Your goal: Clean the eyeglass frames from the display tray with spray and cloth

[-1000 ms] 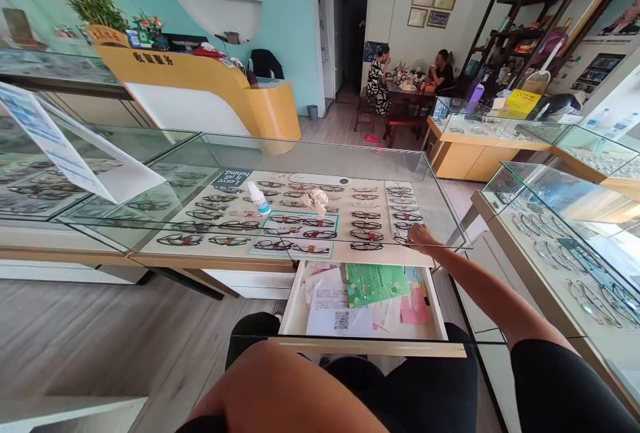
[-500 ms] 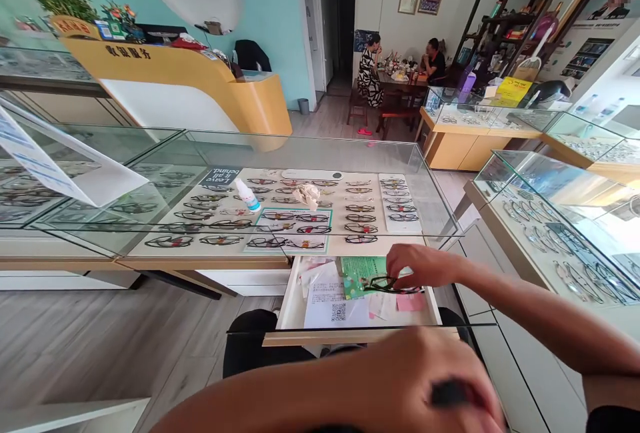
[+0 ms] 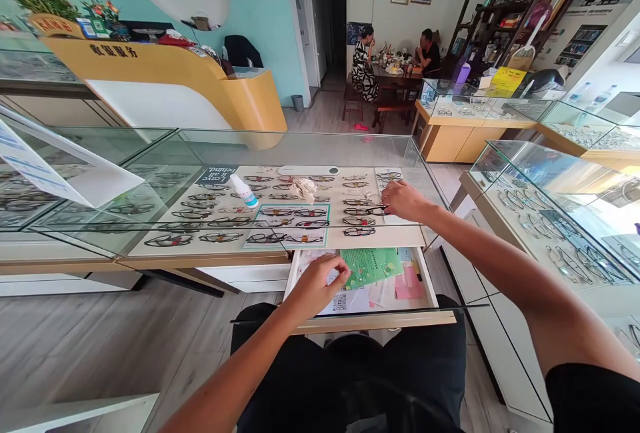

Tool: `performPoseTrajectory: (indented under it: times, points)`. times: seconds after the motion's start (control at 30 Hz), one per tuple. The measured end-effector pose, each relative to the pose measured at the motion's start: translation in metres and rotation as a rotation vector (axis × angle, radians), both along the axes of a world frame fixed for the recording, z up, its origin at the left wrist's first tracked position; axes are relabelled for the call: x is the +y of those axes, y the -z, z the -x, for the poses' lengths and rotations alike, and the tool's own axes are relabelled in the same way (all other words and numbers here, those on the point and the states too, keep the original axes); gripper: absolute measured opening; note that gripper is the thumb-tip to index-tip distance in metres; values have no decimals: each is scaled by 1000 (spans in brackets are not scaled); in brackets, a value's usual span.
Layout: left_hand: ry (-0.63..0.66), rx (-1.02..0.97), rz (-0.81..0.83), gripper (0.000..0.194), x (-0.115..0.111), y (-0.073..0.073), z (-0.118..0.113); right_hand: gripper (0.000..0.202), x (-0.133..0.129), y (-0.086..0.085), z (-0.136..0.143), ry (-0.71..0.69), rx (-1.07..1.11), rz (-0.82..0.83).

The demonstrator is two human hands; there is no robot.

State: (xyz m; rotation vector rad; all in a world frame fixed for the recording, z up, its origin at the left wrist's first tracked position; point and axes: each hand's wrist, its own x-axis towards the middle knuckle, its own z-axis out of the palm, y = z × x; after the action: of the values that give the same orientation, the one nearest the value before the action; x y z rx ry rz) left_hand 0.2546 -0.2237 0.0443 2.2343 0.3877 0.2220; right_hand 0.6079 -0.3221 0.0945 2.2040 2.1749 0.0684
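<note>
My right hand [image 3: 404, 201] reaches over the right part of the glass display case [image 3: 300, 236]. Its fingers are pinched on a pair of dark-framed eyeglasses [image 3: 376, 210], mostly hidden by the hand and overlapping the rows of frames below. My left hand [image 3: 320, 279] hovers above the left side of the open drawer [image 3: 431, 286], fingers curled together and nothing visible in them. Inside the drawer lie a green leaflet [image 3: 373, 266], a pink slip [image 3: 409, 283] and a white sheet with a QR code [image 3: 340, 302], partly covered by the left hand.
A white dropper bottle [image 3: 244, 191] and a crumpled tissue [image 3: 303, 189] rest on the case. To the left stands a folded white card [image 3: 95, 183]. Another glass case [image 3: 545, 219] flanks the right side. Two people sit at a far table [image 3: 400, 78].
My right hand has moved up and away from the drawer to the case with the eyeglasses. My left hand, blurred close to the camera before, has moved forward and left over the drawer.
</note>
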Motion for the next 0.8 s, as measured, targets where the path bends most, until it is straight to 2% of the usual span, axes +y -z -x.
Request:
performPoseTrajectory:
  times: [0.23,0.43,0.67,0.8]
  points:
    - [28,49,7,34,7,-6,12,12,-6,7,-5,46,51,-39]
    - [36,81,18,34,10,-2,14,13,-9,13,3,150,91,-103]
    - [35,84,23,34,10,1,16,2,-8,7,15,210,105,-138]
    - [43,86,9,33,12,6,16,4,-6,3,17,227,113,-125]
